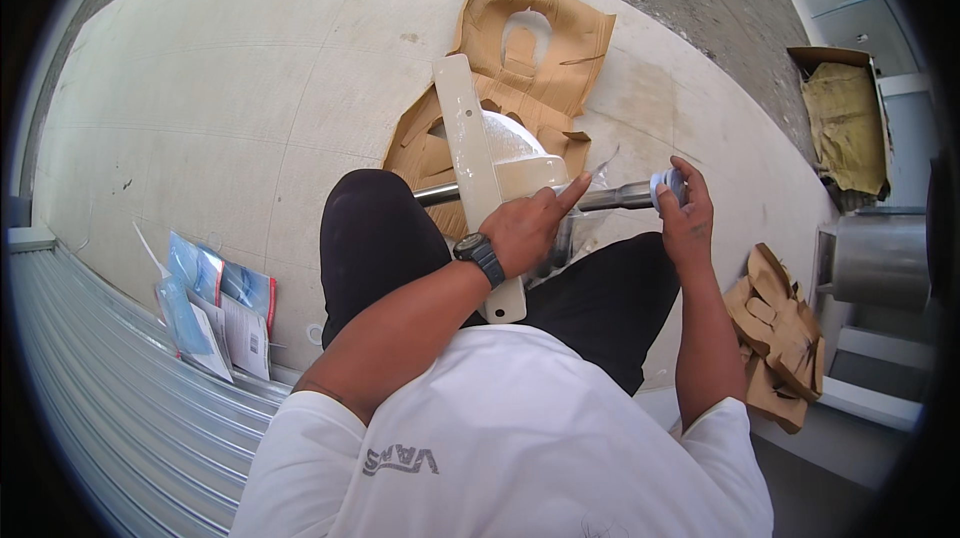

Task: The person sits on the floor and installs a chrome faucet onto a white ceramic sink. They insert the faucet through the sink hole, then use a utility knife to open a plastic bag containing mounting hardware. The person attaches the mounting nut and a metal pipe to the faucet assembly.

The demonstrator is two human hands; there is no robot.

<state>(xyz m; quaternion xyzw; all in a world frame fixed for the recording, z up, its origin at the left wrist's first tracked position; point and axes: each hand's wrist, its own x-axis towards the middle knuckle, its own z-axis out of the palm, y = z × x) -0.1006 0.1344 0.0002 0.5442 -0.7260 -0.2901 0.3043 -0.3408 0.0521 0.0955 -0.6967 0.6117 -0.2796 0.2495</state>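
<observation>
One stepped metal tube (622,197) lies across the space above two dark-trousered knees, with one whitish disc-shaped piece (659,190) at its right end. The right hand (688,208) has its grip clamped on that piece, thumb and fingers around the edge. The left hand (535,228), one dark watch (479,256) on its wrist, lies over the middle of the assembly, index finger extended toward the tube; its other fingers are hidden, so I cannot tell whether this grip is apart or together.

Beside it runs one long beige bar (466,133), two holes visible, with one shorter beige piece (531,176) next to it. One length of shiny rod (437,195) shows left of the bar; whether it belongs to the tube is unclear.

Beyond, one torn cardboard sheet (475,13) with a cutout spreads over the pale floor (200,118). To the left lie several plastic packets (245,293); to the right, one crumpled cardboard heap (785,333) and one open box (845,123).
</observation>
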